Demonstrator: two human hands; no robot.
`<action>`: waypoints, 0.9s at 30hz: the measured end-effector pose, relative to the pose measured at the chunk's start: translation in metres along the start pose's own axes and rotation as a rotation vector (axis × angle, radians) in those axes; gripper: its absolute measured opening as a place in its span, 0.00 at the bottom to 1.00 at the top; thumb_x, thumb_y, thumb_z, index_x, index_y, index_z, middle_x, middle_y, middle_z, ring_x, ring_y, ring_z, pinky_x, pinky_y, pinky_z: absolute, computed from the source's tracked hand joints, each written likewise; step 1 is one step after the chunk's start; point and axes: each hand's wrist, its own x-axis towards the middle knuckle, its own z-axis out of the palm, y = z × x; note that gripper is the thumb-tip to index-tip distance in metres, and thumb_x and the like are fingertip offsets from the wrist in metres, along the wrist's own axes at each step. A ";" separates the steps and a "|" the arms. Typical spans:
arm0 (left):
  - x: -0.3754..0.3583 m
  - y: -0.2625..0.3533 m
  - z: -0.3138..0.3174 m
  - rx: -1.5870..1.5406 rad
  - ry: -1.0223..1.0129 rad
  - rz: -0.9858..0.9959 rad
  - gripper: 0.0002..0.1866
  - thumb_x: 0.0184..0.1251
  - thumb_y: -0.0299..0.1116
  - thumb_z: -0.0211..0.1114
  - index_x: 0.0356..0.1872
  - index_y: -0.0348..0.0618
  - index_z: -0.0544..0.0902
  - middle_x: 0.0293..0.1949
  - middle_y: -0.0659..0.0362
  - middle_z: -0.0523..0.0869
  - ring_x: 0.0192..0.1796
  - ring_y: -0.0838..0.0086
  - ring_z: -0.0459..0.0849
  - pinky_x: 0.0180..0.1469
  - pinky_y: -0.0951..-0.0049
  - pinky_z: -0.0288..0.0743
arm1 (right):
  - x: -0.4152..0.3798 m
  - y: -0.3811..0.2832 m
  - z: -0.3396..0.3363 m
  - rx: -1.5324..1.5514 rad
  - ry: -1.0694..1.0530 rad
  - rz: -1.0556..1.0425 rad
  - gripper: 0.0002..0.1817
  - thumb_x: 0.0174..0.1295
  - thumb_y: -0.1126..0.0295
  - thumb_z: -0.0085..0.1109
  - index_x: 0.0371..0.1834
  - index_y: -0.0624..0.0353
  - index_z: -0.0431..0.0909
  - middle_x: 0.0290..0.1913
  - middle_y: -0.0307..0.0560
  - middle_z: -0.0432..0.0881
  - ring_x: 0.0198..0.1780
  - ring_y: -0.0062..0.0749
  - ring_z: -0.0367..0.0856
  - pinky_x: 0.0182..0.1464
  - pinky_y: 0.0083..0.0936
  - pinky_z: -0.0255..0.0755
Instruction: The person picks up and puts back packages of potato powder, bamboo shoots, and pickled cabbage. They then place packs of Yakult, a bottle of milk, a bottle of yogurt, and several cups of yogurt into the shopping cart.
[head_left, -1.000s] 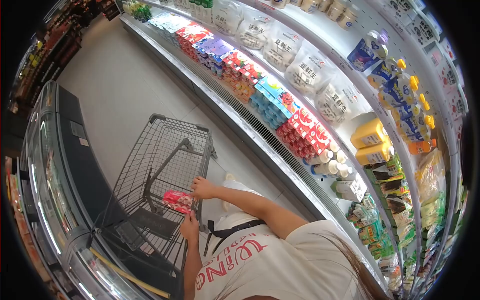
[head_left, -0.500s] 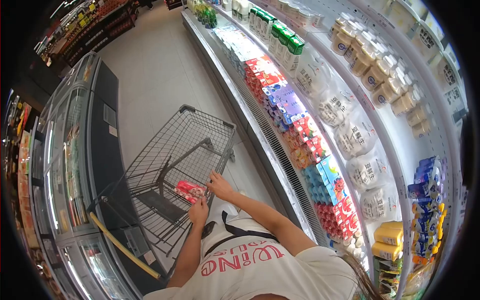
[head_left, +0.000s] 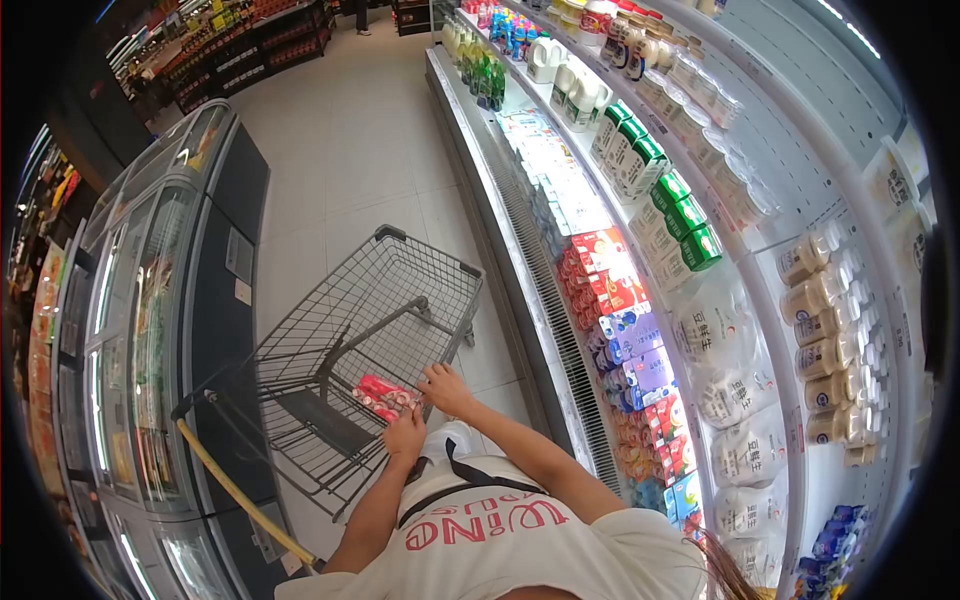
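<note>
A grey wire shopping cart [head_left: 345,330] stands in front of me, angled on the aisle floor. My right hand [head_left: 447,390] is at its near right rim, fingers bent over the bar. Just left of it, my left hand [head_left: 405,436] is closed at the same near side of the cart, its thumb and fingers together. A red and pink package [head_left: 378,392] lies in the cart just beyond my hands; its kind is too small to make out. My fingertips partly hide the rim.
To the right runs a long refrigerated shelf [head_left: 520,330] with green cartons [head_left: 687,215], milk jugs [head_left: 580,95], bagged white packs [head_left: 735,395] and small bottles [head_left: 825,340]. Glass-fronted freezers [head_left: 160,300] line the left. A yellow bar [head_left: 240,500] edges the near left. Tiled floor [head_left: 335,150] stretches ahead.
The shelf goods have shifted down and right in view, and milk jugs and more bottles have come into sight. The cart and both hands keep nearly the same place before me.
</note>
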 end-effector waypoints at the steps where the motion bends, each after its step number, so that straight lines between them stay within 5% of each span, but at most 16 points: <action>1: 0.020 -0.002 -0.003 0.005 -0.003 0.000 0.22 0.70 0.52 0.50 0.32 0.48 0.85 0.24 0.46 0.85 0.28 0.47 0.84 0.34 0.48 0.77 | 0.017 0.008 0.000 -0.006 0.039 -0.013 0.17 0.54 0.56 0.63 0.42 0.51 0.78 0.46 0.48 0.73 0.57 0.47 0.69 0.59 0.42 0.65; 13: 0.311 0.027 -0.036 -0.015 0.039 0.039 0.20 0.69 0.49 0.52 0.30 0.46 0.85 0.24 0.46 0.85 0.28 0.49 0.84 0.33 0.51 0.77 | 0.267 0.155 -0.023 -0.040 0.097 -0.035 0.18 0.56 0.55 0.61 0.45 0.53 0.76 0.45 0.49 0.72 0.53 0.44 0.71 0.54 0.37 0.68; 21: 0.514 0.070 -0.041 -0.013 -0.001 -0.026 0.22 0.69 0.51 0.51 0.30 0.45 0.85 0.24 0.47 0.84 0.28 0.49 0.84 0.32 0.51 0.77 | 0.443 0.282 -0.051 -0.032 -0.062 -0.064 0.17 0.57 0.54 0.61 0.43 0.52 0.78 0.45 0.47 0.73 0.52 0.40 0.71 0.47 0.36 0.69; 27: 0.661 0.102 -0.047 0.017 0.043 -0.017 0.22 0.69 0.50 0.52 0.30 0.46 0.86 0.24 0.47 0.84 0.28 0.49 0.84 0.32 0.51 0.77 | 0.562 0.370 -0.066 -0.041 0.062 -0.071 0.16 0.57 0.54 0.60 0.42 0.51 0.78 0.45 0.45 0.73 0.52 0.40 0.72 0.44 0.38 0.70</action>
